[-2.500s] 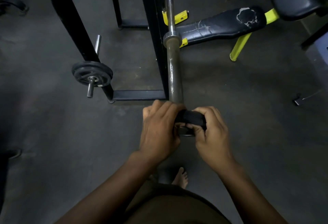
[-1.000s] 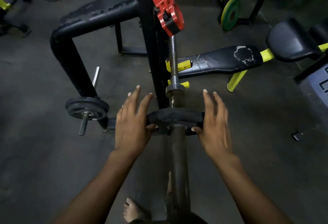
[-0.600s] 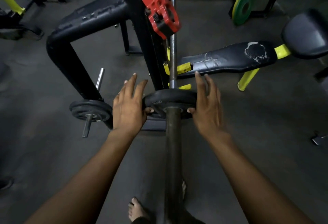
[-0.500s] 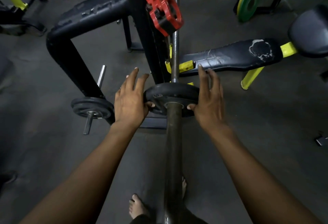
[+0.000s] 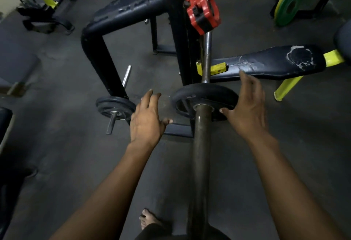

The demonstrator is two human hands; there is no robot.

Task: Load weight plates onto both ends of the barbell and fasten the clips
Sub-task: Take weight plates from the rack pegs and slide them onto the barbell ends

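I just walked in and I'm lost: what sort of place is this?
Most likely a gym's weight area. A barbell carries a black weight plate, a worn padded bench stands beyond it, and a green plate sits on a rack.

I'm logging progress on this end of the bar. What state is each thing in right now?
Weight plate: threaded on the barbell sleeve, far up it.
Barbell sleeve: bare on the near side of the plate, no clip.
Red clip: up by the rack upright, not on the sleeve.
Left hand: open, off the plate.
Right hand: open, thumb touching the plate.
Small plate: stored on the rack peg.
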